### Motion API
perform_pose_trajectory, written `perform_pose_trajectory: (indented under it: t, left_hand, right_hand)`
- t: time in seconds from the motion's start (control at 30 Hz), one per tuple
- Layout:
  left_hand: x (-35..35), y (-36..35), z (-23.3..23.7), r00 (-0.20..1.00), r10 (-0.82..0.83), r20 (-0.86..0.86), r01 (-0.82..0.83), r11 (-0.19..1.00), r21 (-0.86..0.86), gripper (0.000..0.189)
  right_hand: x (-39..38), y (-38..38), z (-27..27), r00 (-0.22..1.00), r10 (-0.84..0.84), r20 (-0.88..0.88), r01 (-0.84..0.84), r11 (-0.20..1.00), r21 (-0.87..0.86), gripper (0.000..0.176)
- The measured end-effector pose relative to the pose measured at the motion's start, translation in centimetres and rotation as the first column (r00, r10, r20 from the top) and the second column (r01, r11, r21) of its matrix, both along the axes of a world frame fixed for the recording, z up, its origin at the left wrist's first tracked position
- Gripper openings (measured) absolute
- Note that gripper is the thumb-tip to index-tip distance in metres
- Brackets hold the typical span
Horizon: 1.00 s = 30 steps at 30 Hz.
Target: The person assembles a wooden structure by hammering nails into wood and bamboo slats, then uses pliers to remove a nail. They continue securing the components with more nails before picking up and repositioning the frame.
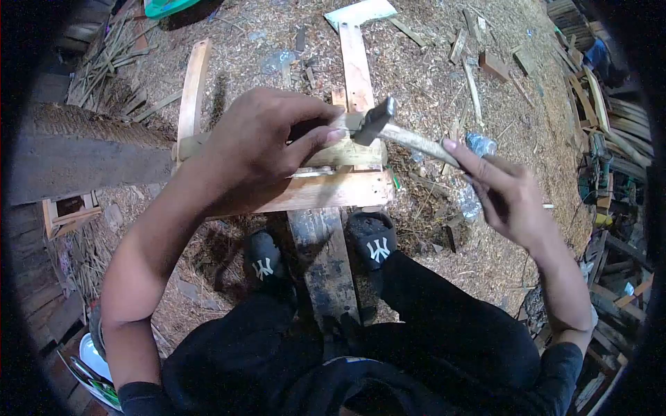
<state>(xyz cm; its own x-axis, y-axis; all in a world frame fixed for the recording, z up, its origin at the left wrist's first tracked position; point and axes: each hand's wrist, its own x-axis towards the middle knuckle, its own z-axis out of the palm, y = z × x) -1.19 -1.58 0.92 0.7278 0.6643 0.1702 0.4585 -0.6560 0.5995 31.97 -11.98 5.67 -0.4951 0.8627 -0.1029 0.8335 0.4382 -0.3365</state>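
Observation:
My right hand point(510, 197) is wrapped round the wooden handle of a hammer point(416, 141). The hammer's dark metal head lies over the right end of a wooden frame point(326, 191), close to the fingertips of my left hand point(277, 132). My left thumb and forefinger are pinched together at a slat of the frame; whatever is between them is too small to make out. Two upright pieces, a left one point(193, 93) and a right one point(356, 69), extend away from the slats.
A worn plank point(322, 260) runs between my shoes under the frame. A thick beam point(90, 152) stands at the left. Plastic bottles point(481, 145) and wood offcuts point(494, 68) lie on the shavings. Stacked wood point(628, 132) lines the right side.

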Motion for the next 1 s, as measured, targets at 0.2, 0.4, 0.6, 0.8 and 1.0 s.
perform_pose_trajectory:
  t: [0.2,0.4,0.6,0.8,1.0]
  left_hand:
    - [0.0,-0.2,-0.5,0.998,0.018,0.054,-0.019,0.999,0.029,0.022]
    - [0.3,-0.1,0.2,0.999,0.027,0.033,-0.025,0.998,-0.050,0.022]
    - [-1.4,2.0,-0.1,0.992,0.096,0.082,-0.048,0.888,-0.457,0.022]
    - [-1.7,3.0,-0.5,0.971,0.112,0.212,0.032,0.816,-0.577,0.027]
    - [-5.3,3.9,0.0,0.973,0.012,0.232,0.111,0.854,-0.509,0.028]
  right_hand:
    - [-0.4,0.3,-1.0,0.946,-0.147,-0.291,0.218,0.948,0.231,0.062]
    - [-0.5,-0.1,-1.7,0.964,-0.199,-0.175,0.200,0.980,-0.012,0.055]
    - [-3.1,0.6,-4.3,0.793,-0.397,-0.461,0.363,0.917,-0.165,0.045]
    - [-10.0,2.6,-5.9,0.556,-0.549,-0.624,0.399,0.835,-0.379,0.051]
    - [-11.5,3.7,-6.7,0.520,-0.551,-0.652,0.376,0.834,-0.404,0.051]
